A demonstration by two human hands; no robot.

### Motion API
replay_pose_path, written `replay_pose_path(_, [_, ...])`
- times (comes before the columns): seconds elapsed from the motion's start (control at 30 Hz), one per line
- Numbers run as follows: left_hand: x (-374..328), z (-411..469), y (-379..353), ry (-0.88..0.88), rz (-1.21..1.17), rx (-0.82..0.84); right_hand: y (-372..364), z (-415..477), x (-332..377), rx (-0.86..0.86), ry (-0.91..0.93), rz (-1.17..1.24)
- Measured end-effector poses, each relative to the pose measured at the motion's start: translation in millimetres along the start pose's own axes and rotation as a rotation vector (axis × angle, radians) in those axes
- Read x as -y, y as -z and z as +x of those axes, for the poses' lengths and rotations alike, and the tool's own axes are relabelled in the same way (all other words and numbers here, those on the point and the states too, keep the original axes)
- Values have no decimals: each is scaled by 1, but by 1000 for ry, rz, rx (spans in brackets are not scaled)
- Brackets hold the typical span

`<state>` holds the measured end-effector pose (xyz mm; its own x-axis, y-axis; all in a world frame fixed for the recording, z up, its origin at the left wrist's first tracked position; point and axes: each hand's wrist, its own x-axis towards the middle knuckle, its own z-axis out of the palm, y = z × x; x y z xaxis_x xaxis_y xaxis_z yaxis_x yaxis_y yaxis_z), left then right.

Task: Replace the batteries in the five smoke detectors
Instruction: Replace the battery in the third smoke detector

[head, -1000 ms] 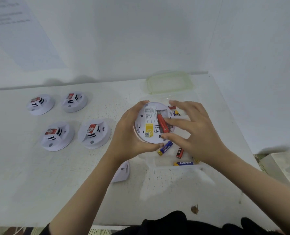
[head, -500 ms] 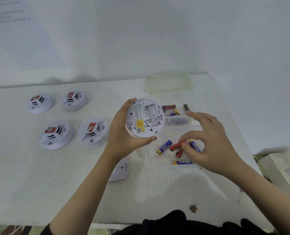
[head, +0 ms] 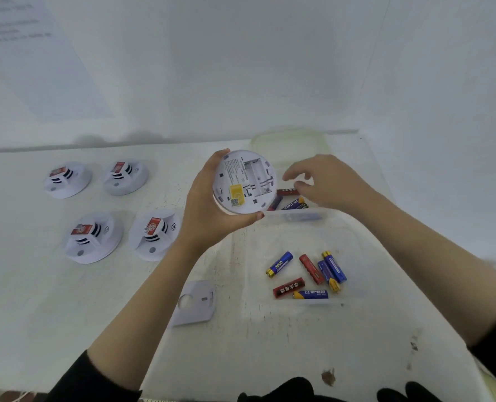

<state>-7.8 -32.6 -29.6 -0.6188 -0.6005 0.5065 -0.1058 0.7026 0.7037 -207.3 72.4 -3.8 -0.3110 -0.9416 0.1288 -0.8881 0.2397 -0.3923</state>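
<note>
1. Right, left hand [head: 209, 219] grips the upturned smoke detector [head: 244, 181] above the worktop [head: 38, 285], battery bay showing.
2. Right hand [head: 331, 184] hovers just beside it, fingers loosely curled, holding nothing.
3. Loose batteries [head: 307, 274] lie in the clear tray [head: 293, 242], nearer the person.

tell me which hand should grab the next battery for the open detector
Right. The left hand grips the smoke detector, its battery bay empty, so it is busy. The right hand appears to hold nothing and hovers beside the batteries just past the detector, fingers loosely curled.
</note>
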Motion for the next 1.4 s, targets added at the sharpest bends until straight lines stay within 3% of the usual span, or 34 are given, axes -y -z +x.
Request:
replay_pose_path(0.27, [14, 13, -7, 37, 6, -9, -24, 29, 5, 154, -18, -390])
replay_pose_path(0.43, [17, 13, -10, 67, 2, 3, -23, 30, 4, 162, -23, -414])
replay_pose_path(0.57, [21, 10, -11, 90, -8, 5, -19, 18, -4, 54, -56, -16])
replay_pose_path(0.77, [19, 10, -11, 80, -22, 20, -11, -12, 10, -335, -79, 724])
replay_pose_path(0.9, [13, 11, -13, 38, -28, 47, -1, -23, 29, -475, -30, 976])
replay_pose_path(1.23, [-3, 7, -17, -14, 4, 45, -10, -15, 24, -519, 196, 313])
replay_pose_path(1.4, [-7, 7, -17, -43, 24, 27, -8, -15, 23, -434, 268, 238])
